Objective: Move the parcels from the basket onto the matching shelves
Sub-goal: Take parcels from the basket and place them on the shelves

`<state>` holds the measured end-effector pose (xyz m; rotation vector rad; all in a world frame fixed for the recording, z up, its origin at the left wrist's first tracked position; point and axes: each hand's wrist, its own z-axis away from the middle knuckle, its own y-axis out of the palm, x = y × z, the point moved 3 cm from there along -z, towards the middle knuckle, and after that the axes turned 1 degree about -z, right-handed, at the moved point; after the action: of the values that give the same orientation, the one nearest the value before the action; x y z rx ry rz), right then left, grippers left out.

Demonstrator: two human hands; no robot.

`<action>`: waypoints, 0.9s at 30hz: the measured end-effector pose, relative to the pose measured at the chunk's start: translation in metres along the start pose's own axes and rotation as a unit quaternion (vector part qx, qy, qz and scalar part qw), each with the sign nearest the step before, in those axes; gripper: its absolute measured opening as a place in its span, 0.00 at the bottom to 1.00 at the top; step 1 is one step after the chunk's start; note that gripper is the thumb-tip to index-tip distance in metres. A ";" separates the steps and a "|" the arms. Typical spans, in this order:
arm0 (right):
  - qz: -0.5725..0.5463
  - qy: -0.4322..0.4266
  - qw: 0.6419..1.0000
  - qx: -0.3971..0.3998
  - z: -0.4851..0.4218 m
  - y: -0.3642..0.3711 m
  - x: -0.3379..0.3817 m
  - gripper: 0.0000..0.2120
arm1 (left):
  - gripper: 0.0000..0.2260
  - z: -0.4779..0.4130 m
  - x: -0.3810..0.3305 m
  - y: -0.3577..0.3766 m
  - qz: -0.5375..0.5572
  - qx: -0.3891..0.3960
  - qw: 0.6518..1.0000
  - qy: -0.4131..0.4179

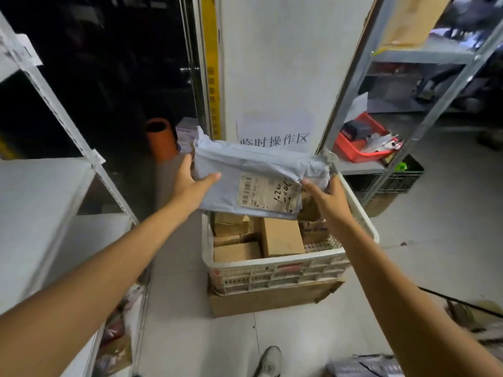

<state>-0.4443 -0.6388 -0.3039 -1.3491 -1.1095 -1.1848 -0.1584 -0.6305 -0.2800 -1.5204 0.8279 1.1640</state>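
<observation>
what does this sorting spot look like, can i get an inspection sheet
surface: grey floor; white basket sits on a cardboard box.
job's things: grey parcel held above the basket; brown boxes lie inside it.
clutter: red tray on the metal rack; orange pipe behind.
grippers: left hand and right hand grip the parcel's two ends.
cables: dark line on the floor; cannot tell if cable.
surroundings: white shelves left, rack right, paper sign on wall.
</observation>
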 end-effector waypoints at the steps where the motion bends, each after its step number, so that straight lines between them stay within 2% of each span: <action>1: -0.002 0.008 1.000 0.000 -0.012 -0.008 -0.010 0.33 | 0.24 -0.008 0.003 0.015 -0.006 0.004 1.000 -0.009; 5: -0.004 0.062 0.998 -0.008 -0.056 -0.039 -0.054 0.31 | 0.21 -0.040 0.019 0.071 -0.034 0.023 0.998 -0.045; 9: 0.004 0.109 0.994 -0.022 -0.084 -0.065 -0.090 0.30 | 0.24 -0.070 0.040 0.119 -0.051 0.043 0.995 -0.071; 13: 0.027 0.135 0.990 -0.021 -0.119 -0.084 -0.112 0.26 | 0.18 -0.102 0.053 0.165 -0.059 0.038 0.995 -0.075; 19: 0.134 0.180 0.973 -0.056 -0.183 -0.111 -0.141 0.25 | 0.18 -0.164 0.078 0.227 -0.077 0.070 0.988 -0.111; 21: 0.153 0.186 0.968 -0.064 -0.202 -0.116 -0.152 0.18 | 0.24 -0.179 0.085 0.248 -0.091 0.071 0.988 -0.099; 23: 0.166 0.181 0.967 -0.067 -0.220 -0.119 -0.166 0.14 | 0.37 -0.187 0.089 0.268 -0.106 0.082 0.989 -0.065; 25: 0.177 0.172 0.967 -0.067 -0.237 -0.119 -0.177 0.17 | 0.45 -0.189 0.098 0.288 -0.162 0.116 0.979 -0.037; 27: 0.199 0.174 0.962 -0.064 -0.249 -0.119 -0.188 0.23 | 0.47 -0.187 0.108 0.303 -0.236 0.160 0.958 -0.028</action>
<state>-0.6044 -0.8803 -0.4693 -1.3184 -0.4897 -1.1476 -0.3554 -0.8832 -0.4693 -1.3110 0.5405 0.6802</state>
